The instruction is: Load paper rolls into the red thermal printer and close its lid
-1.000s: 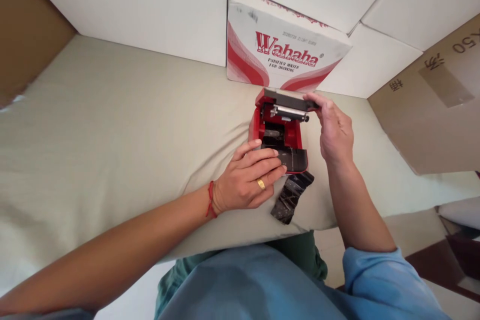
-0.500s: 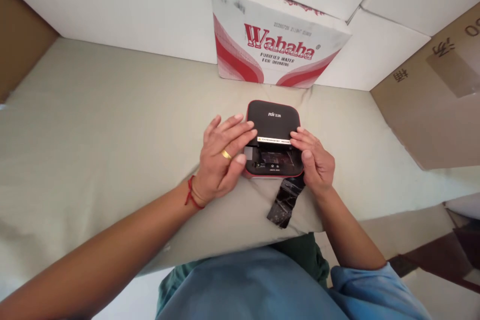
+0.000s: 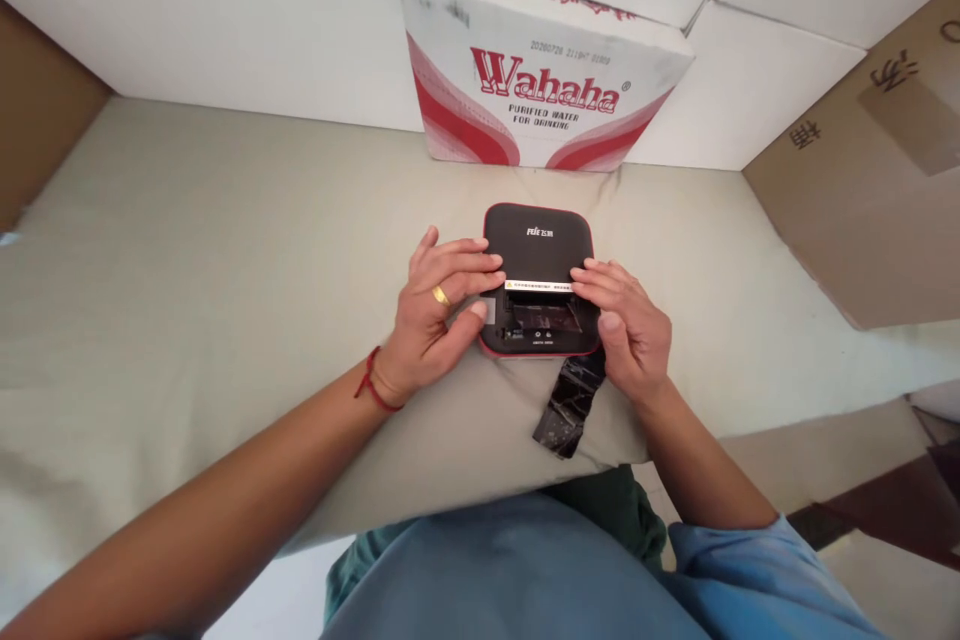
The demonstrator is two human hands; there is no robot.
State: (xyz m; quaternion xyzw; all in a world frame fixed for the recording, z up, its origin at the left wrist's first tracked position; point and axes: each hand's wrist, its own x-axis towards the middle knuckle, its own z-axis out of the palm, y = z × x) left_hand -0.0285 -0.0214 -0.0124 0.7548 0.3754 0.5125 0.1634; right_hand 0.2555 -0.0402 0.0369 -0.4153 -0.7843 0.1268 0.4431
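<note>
A small black printer with a red rim lies on the cloth-covered table, its label partly reading "FEIE". A white warning strip runs across the front of its lid, above a recess where dark, shiny material shows. My left hand, with a gold ring, grips the left side: fingertips on the lid's edge, thumb at the front corner. On the right side, my right hand has its fingers over the lid's edge and its thumb by the front corner. A crumpled black tape strip lies just in front of the printer.
Behind the printer stands a white and red Wahaha water carton against white boxes. A brown cardboard box bounds the right side, and another brown box the left. The table's front edge is close to my body.
The view has shifted slightly, so the carton and printer sit a little further left. Both hands stay on the printer's sides with almost the same grip.
</note>
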